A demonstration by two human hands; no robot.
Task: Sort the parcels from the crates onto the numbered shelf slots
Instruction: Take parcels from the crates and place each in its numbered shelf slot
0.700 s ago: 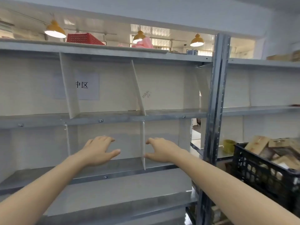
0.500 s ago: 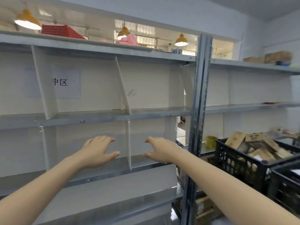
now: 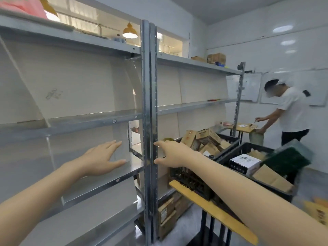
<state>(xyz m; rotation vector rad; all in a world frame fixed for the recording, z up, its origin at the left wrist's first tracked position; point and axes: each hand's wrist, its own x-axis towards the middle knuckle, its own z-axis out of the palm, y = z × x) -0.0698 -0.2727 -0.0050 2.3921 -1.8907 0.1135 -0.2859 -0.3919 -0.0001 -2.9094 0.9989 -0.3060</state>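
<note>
Both hands empty, fingers spread: left hand (image 3: 101,159) over the bare shelf (image 3: 99,118), right hand (image 3: 171,153) by the upright (image 3: 150,103). Parcels (image 3: 204,139) sit heaped in black crates (image 3: 188,176) on the bench (image 3: 213,212). Risk: loose pile topples when one gets pulled.

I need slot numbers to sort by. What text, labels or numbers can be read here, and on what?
None can be read.
Faint grey print on the shelf divider: blurred.
Print on the cardboard boxes in the far crate: too small.
Label on the white box in the near crate: blurred.
Whiteboards: illegible.
No slot numbers are visible.
</note>
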